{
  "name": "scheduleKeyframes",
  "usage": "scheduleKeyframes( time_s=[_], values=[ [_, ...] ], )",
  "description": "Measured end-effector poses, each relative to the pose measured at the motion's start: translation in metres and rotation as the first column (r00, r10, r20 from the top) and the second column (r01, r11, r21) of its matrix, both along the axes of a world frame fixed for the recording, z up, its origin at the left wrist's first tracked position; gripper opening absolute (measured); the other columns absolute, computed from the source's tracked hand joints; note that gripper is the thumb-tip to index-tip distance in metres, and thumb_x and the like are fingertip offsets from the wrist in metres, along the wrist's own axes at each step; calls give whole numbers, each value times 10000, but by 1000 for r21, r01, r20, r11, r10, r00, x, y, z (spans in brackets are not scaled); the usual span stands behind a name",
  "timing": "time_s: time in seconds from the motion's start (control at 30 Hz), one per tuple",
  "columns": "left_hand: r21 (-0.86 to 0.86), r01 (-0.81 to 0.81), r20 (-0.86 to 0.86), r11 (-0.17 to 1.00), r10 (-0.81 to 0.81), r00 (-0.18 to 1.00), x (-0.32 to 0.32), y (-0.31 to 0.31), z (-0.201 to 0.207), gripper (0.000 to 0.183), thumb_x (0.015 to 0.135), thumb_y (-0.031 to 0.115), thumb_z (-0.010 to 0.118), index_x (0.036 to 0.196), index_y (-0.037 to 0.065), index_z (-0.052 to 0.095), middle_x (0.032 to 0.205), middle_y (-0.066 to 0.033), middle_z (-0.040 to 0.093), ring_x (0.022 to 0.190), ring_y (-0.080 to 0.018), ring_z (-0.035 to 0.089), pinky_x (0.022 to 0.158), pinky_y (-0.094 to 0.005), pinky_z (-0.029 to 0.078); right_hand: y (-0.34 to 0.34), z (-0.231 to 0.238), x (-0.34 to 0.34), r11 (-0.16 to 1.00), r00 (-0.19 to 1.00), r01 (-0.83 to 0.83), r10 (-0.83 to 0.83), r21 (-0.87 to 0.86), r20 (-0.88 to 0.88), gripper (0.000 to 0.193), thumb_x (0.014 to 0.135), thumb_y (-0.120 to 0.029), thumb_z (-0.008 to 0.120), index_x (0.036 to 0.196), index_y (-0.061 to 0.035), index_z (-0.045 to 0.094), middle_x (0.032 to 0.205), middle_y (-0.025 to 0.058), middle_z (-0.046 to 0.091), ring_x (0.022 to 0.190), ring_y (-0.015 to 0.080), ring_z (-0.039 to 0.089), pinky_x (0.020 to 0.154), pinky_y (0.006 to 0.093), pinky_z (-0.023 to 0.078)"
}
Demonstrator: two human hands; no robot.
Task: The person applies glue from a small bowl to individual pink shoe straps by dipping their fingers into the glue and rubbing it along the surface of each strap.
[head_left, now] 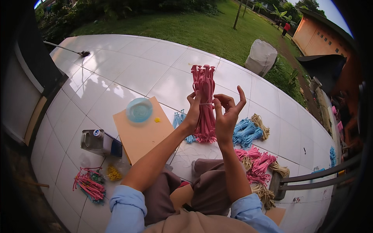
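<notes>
Bundle: we see the pink bundle (207, 120) held up between our two hands, in front of the knees and above the tiles (163, 52).
Long axis: it runs near to far, knobbed heads at the far end and more knobs at the near end; we cannot tell how far it tilts.
Band: a pale band (206, 103) crosses the bundle at about mid-length, square to that axis, level with our fingertips on both sides.
Left hand: our left hand (192, 112) grasps the bundle from its left side, thumb lying along the near face.
Right hand: our right hand (228, 110) is just right of the band, thumb and forefinger close together, another finger raised; we cannot tell whether it pinches a loose end or merely touches.
Nearer hand: the left, being plainly in contact.
Hidden: the left fingers behind the bundle, the band's far side, and any knot.
Partly covered: blue strips (178, 117) beyond the left wrist.
Hard to make out: thin white thread (193, 154) on the white tiles, near side; we cannot trace its ends.
</notes>
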State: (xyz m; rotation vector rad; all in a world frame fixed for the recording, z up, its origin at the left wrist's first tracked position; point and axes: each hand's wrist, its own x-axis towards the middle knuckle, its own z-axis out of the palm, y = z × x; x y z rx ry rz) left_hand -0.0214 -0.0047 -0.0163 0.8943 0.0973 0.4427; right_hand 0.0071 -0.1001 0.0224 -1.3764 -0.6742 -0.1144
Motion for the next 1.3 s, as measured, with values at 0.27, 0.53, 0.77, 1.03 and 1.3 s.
scheduleKeyframes(
  time_s=[0.27,0.53,0.77,1.03,1.3],
  values=[
    [72,-136,-75,988,141,987,0,-31,10,603,951,475,374,1267,77,50,1197,-158,407,1063,-174,500,891,-287,434,-13,-5,11,994,996,27,-36,-108,-76,753,783,-7,673,1356,-68,187,880,94,598,824,139,605,776,261,494],
    [269,-260,42,927,259,965,-2,-19,1,753,951,395,447,1340,67,-109,1304,-161,295,1183,-168,379,964,-270,350,-9,-5,10,960,994,-15,-16,-278,-111,592,825,-34,624,1303,-46,275,854,152,646,821,220,653,746,332,516],
    [157,-295,11,942,298,955,-2,-8,3,773,941,369,483,1340,56,-101,1354,-180,247,1257,-202,284,1044,-305,232,-10,-10,19,967,986,-117,86,-224,-143,574,835,-61,622,1300,-35,286,882,149,653,829,210,656,779,324,523],
    [199,-299,4,933,304,953,-3,-1,-1,785,926,413,495,1334,48,-70,1365,-188,235,1266,-209,272,1050,-311,222,-7,-9,15,974,996,-90,88,-208,-18,536,834,-46,623,1280,-19,327,866,138,663,821,178,654,748,291,511],
    [178,-264,-50,948,276,960,-5,-8,6,810,921,436,490,1325,46,-93,1355,-198,257,1261,-205,286,1043,-300,233,-4,-11,10,993,989,-112,107,-48,-105,490,847,10,589,1258,-19,324,902,124,638,838,128,616,778,241,487]
  ],
)
